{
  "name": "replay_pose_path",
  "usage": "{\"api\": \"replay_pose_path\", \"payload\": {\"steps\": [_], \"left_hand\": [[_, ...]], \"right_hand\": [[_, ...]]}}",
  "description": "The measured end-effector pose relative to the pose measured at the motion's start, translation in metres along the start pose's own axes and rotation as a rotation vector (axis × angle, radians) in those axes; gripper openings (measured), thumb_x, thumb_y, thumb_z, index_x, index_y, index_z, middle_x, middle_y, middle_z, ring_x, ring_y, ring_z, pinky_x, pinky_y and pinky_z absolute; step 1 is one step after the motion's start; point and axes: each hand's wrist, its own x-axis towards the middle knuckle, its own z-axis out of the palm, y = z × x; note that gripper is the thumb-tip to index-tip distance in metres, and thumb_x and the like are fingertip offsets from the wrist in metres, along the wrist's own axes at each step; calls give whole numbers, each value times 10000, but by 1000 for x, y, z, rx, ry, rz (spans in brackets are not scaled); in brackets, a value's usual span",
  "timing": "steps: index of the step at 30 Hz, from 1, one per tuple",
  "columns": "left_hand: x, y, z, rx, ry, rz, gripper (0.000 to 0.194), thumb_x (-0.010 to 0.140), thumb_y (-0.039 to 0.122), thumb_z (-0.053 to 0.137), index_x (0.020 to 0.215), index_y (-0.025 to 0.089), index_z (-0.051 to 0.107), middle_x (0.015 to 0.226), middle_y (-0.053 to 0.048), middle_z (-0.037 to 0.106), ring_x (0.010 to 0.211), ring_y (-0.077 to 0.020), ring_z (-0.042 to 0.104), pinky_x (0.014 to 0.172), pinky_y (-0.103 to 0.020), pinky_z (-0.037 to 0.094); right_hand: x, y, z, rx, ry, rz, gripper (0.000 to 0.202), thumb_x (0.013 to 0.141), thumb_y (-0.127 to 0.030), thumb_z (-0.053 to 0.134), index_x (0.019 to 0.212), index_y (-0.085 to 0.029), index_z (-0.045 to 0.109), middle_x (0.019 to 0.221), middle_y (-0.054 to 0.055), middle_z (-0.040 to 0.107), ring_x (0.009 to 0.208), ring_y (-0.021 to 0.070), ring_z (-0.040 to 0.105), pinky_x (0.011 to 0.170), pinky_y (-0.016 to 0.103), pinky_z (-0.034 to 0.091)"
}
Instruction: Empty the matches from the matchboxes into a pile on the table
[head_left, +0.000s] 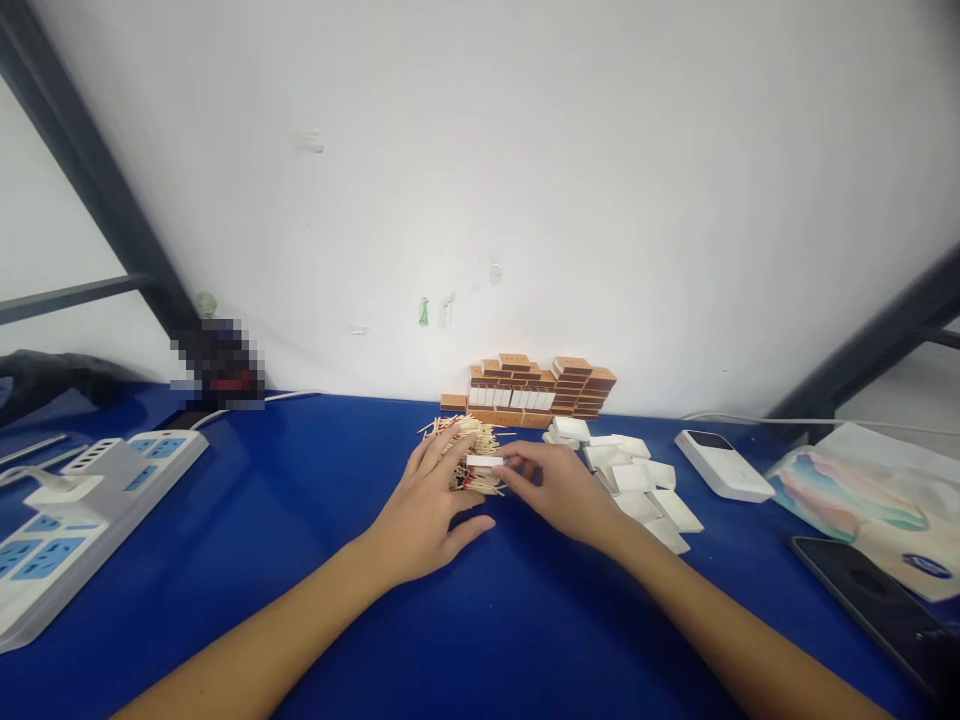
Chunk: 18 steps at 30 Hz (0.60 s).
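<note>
A heap of red-tipped matchsticks (489,440) lies on the blue table. My left hand (427,500) rests on the near left side of the heap, fingers stretched out and thumb apart. Between thumb and fingertips, my right hand (551,485) pinches a small white matchbox tray (485,462) by its right end, at the front of the heap. Whether matches lie inside this tray is hard to see. More white matchbox trays (631,478) lie in a loose pile just right of my right hand. Behind the heap, brown matchboxes (574,385) are stacked against the wall.
A power strip (161,470) with a plugged-in adapter lies at left. On the right are a white device with a dark screen (724,465), a patterned packet (862,490) and a black phone (870,600). Cables run along the white wall (480,180); dark metal bars slant at both sides.
</note>
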Motion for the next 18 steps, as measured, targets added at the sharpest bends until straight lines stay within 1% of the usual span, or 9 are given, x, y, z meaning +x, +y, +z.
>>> {"api": "replay_pose_path", "payload": {"steps": [4, 8, 11, 13, 15, 18], "left_hand": [[0, 0, -1, 7, -4, 6, 299, 973, 449, 590, 1098, 270, 794, 1638, -80, 314, 1537, -382, 190, 1218, -635, 244], [1, 1, -1, 16, -2, 10, 305, 974, 453, 586, 1109, 272, 791, 1632, -81, 325, 1536, -378, 197, 1222, -628, 241], [1, 2, -2, 21, 4, 15, 311, 977, 458, 580, 1109, 272, 792, 1627, -90, 330, 1540, -372, 189, 1228, -620, 231], [1, 2, -2, 20, 13, 16, 303, 976, 453, 585, 1092, 272, 798, 1641, -86, 306, 1542, -373, 180, 1226, -621, 230], [1, 2, -3, 17, 12, 9, 289, 973, 442, 593, 1069, 270, 804, 1664, -74, 260, 1544, -381, 170, 1224, -626, 230], [1, 2, -3, 10, -14, -3, 294, 976, 441, 587, 1066, 266, 804, 1667, -68, 261, 1541, -385, 180, 1217, -636, 242]], "right_hand": [[-3, 2, 0, -159, 52, -149, 184, 979, -275, 597, 1106, -214, 715, 858, 30, 755, 679, 164, 666, 623, 275, 498], [-5, 10, -1, -385, 106, -342, 235, 1029, -285, 531, 1185, -196, 682, 929, 63, 763, 777, 189, 704, 655, 285, 503], [-5, 13, -3, -457, 175, -408, 241, 1042, -295, 516, 1195, -201, 675, 977, 70, 769, 811, 190, 715, 697, 286, 510], [-4, 15, -7, -465, 184, -409, 244, 1043, -305, 511, 1189, -206, 680, 994, 74, 769, 824, 192, 714, 725, 293, 515], [0, 17, -17, -434, 175, -360, 254, 1041, -336, 502, 1153, -213, 695, 979, 79, 765, 822, 198, 704, 740, 303, 518], [8, 27, -43, -334, 220, -174, 303, 1012, -428, 518, 1084, -208, 714, 889, 81, 746, 729, 196, 657, 680, 305, 503]]}}
